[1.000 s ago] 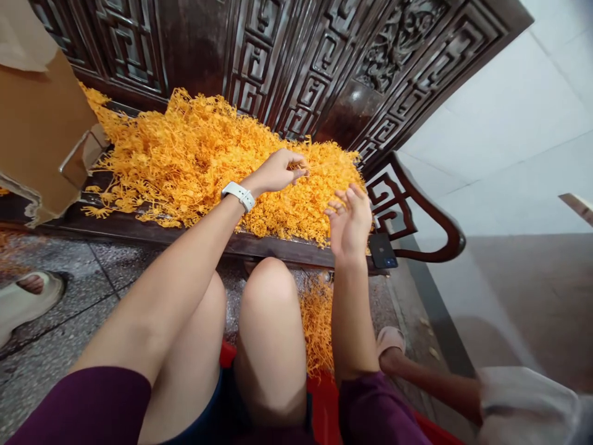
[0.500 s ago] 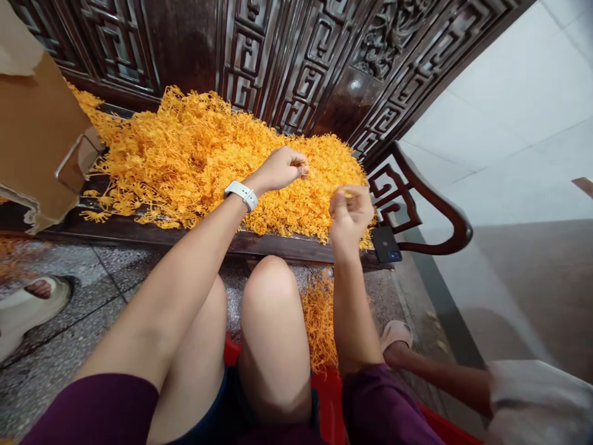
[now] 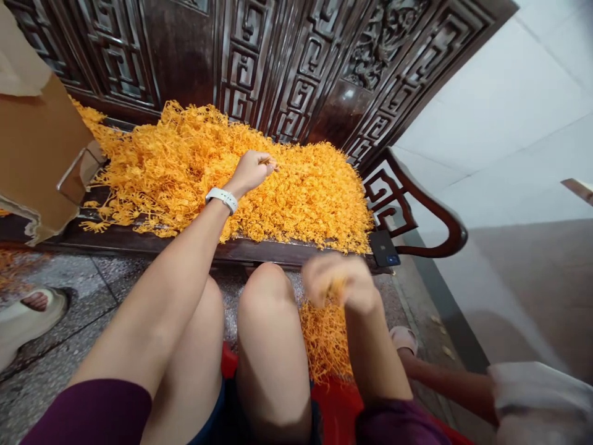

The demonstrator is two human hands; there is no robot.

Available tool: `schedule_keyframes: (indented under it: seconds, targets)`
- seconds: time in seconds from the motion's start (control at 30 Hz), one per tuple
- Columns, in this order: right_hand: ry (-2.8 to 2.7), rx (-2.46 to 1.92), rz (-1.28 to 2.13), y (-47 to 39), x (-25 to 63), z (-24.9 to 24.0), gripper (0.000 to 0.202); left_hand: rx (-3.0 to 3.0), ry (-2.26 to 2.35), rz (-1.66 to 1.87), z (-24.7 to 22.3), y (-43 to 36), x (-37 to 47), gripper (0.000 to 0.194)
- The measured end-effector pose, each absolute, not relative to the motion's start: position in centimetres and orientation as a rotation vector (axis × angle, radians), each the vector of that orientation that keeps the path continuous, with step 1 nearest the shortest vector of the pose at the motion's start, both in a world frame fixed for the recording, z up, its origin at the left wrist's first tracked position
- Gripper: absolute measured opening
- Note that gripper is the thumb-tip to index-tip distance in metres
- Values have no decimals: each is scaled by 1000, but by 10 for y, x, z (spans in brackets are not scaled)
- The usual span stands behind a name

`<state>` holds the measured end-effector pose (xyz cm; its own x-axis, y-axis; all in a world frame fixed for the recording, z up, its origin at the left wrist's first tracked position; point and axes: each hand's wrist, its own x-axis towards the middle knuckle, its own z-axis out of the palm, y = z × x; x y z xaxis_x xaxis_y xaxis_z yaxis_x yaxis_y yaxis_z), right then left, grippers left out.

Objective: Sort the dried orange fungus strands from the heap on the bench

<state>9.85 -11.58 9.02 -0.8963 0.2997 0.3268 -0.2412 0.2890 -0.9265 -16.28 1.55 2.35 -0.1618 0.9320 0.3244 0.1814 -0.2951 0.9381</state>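
My left hand point(image 3: 252, 172), a white watch point(image 3: 222, 199) on its wrist, is closed in a pinch above the pile of orange branching sprigs point(image 3: 301, 198) on the bench. A thin orange sprig point(image 3: 269, 162) shows at its fingertips. My right hand point(image 3: 345, 281) is lower, in front of the bench edge and over a heap of orange stringy stems point(image 3: 324, 346) near the floor. Motion smears its curled fingers. Orange shows among them, but I cannot tell whether it is held or lies behind.
The dark wooden bench point(image 3: 278, 252) has a carved back point(image 3: 185, 62) and a curved armrest point(image 3: 435, 250). A phone point(image 3: 384, 248) lies at its right end. A torn cardboard box point(image 3: 41, 148) stands left. Other people's feet point(image 3: 39, 321) and a leg point(image 3: 449, 383) flank my knees.
My right hand has dropped from over the pile to in front of the bench edge. My left hand has shifted slightly left, still pinched. The view has moved a little.
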Motion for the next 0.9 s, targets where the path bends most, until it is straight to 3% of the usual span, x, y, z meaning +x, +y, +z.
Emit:
schedule_keyframes:
  seconds: [0.1, 0.2, 0.4, 0.5, 0.7, 0.77, 0.83, 0.9]
  targets:
    - [-1289, -659, 1630, -67, 104, 72, 38, 1504, 1255, 1470, 33, 9, -155, 19]
    - [-1006, -935, 1640, -43, 105, 54, 42, 1504, 1174, 1393, 46, 1, -146, 18]
    - [-1352, -1041, 1136, -41, 95, 37, 55, 1631, 1019, 1204, 61, -8, -138, 14]
    - [-1605, -1005, 1036, -35, 98, 41, 36, 1784, 1011, 1132, 59, -7, -133, 15]
    - [-2102, -1226, 362, -76, 90, 58, 28, 1832, 1259, 1156, 48, 13, -124, 16]
    - [-2206, -1124, 517, -107, 87, 64, 25, 1714, 1379, 1336, 43, 20, -134, 16]
    - [-2439, -706, 1002, -135, 89, 70, 23, 1575, 1473, 1486, 37, 23, -153, 18]
    - [-2644, -15, 1616, -151, 95, 74, 19, 1484, 1500, 1529, 29, 22, -172, 18]
